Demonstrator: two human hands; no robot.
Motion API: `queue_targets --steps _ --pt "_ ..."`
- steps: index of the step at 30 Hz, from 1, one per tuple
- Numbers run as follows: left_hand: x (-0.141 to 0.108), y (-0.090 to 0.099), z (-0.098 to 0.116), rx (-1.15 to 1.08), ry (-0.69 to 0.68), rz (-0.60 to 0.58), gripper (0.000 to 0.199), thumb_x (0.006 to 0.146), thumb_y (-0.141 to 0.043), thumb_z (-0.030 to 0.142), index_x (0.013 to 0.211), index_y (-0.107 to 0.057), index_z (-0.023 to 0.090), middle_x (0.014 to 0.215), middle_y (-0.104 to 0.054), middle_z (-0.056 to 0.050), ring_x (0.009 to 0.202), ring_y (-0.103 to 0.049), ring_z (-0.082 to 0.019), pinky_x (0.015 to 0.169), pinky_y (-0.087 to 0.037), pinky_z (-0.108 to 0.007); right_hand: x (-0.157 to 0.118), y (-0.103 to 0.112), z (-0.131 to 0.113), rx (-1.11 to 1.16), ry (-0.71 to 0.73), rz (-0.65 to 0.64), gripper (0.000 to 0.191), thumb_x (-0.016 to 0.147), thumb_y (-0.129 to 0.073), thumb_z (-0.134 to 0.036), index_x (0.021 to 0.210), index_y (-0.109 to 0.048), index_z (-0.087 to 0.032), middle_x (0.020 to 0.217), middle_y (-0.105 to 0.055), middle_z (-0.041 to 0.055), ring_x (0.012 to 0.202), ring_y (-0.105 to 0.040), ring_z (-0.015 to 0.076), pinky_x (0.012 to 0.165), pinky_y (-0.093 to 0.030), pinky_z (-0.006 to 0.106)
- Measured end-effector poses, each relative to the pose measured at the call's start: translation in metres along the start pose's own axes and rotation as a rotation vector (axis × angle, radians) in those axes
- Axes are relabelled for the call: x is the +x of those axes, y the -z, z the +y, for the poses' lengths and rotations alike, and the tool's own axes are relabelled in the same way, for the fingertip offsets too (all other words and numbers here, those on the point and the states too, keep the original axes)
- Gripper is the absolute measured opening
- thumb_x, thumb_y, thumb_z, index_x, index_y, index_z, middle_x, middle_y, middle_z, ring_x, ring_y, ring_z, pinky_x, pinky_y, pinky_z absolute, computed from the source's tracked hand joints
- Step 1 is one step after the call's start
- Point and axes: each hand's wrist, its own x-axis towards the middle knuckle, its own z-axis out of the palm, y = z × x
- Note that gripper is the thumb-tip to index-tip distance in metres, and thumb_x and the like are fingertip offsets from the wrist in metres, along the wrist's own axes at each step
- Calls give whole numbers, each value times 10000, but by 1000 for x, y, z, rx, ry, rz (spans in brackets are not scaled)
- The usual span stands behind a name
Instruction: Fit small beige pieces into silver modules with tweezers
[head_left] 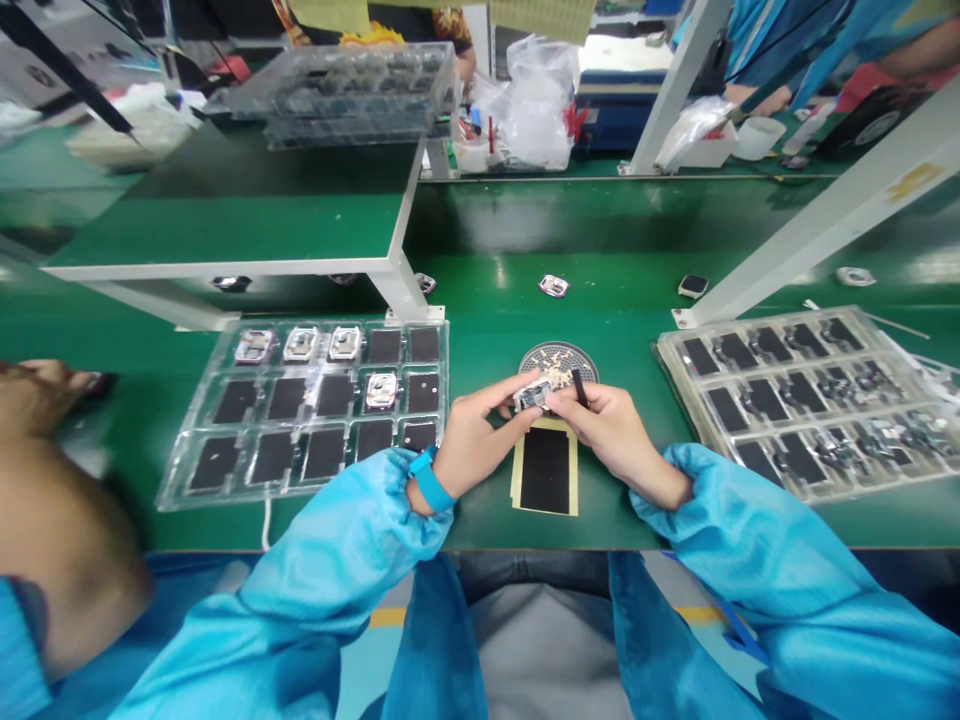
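Observation:
In the head view my left hand point(480, 436) grips a small silver watch-like casing point(532, 395) between thumb and fingers. My right hand point(609, 425) is closed on a thin black tool point(579, 388), perhaps tweezers, whose kind I cannot make out. Its thumb and finger also touch the casing's right side. Behind the casing lies a round grey dish point(591, 365) holding many small beige pieces point(556, 366). Directly below my hands, a black sheet with yellow edges point(545, 470) lies on the green table point(480, 510).
At left sits a clear compartment tray point(171, 490) with several casings; at right, a stack of trays point(712, 415) with metal parts. Several casings point(553, 286) lie along the back. A raised shelf point(247, 215) and a slanted post point(817, 205) flank the work area. A co-worker's hand point(37, 397) is far left.

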Motion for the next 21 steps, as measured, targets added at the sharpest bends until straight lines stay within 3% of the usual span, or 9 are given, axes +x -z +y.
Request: queue_targets --steps 6,10,15,21 --pt "-3 2 4 78 -48 9 416 904 -736 320 1317 -718 275 1204 -766 -49 885 -705 -201 858 -585 -362 0 0 -1 38 -8 -27 351 787 -807 -520 773 -739 -175 562 -517 -43 533 -435 99 525 -363 255" --pt "0 0 2 -123 67 -5 440 870 -776 329 1297 -727 234 1189 -770 -70 915 -723 -208 845 -602 -347 0 -2 -2 -38 96 36 336 782 -829 -459 722 -646 -184 672 -587 -25 619 -518 111 612 -442 260" --pt "3 -2 1 -413 198 -79 511 806 -841 310 1283 -716 178 1210 -762 -106 1084 -732 -251 958 -603 -365 1 -5 0 123 131 -12 372 755 -858 -399 986 -632 -214 905 -703 15 846 -668 166 790 -567 302" --pt "3 -1 -2 -469 223 -91 552 784 -864 321 1299 -716 191 1123 -789 -88 1013 -753 -238 937 -621 -364 1 -4 -2 249 112 -66 305 797 -842 -374 978 -658 -214 859 -705 1 765 -684 144 756 -594 296"
